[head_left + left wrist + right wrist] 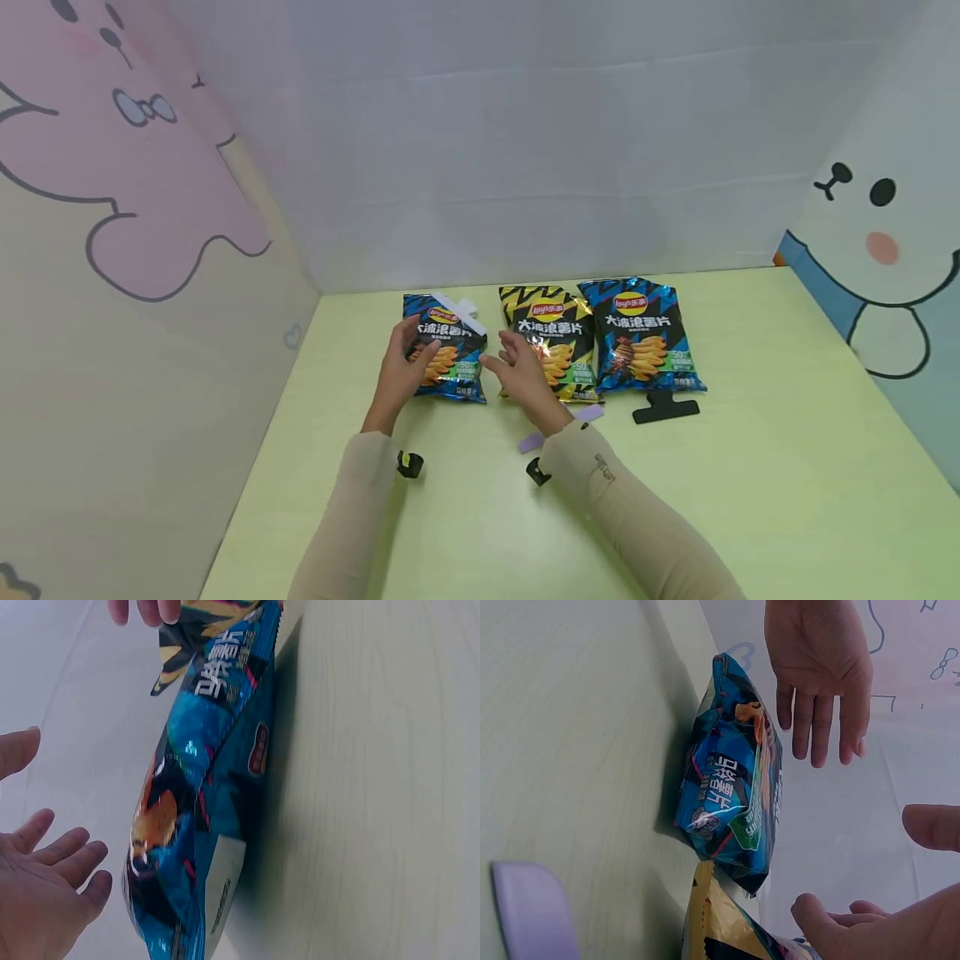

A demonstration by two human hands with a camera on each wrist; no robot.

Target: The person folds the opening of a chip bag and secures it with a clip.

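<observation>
My left hand (400,367) hovers over the left side of the left blue chip bag (457,387), fingers loosely spread. In the left wrist view that hand (41,892) stands apart from the blue bag (191,750). A white bag clip (459,313) slants across the bag's upper right corner; whether it grips the bag cannot be told. My right hand (528,379) is held between this bag and the yellow chip bag (558,329), covering part of the yellow one. The right wrist view shows its relaxed fingers (821,919) holding nothing.
Another blue chip bag (641,333) leans against the yellow bag's right side. Below it lies a black clip (665,408). A purple clip (532,442) is partly hidden under my right forearm. A white wall (525,167) rises behind the pale yellow table (787,417).
</observation>
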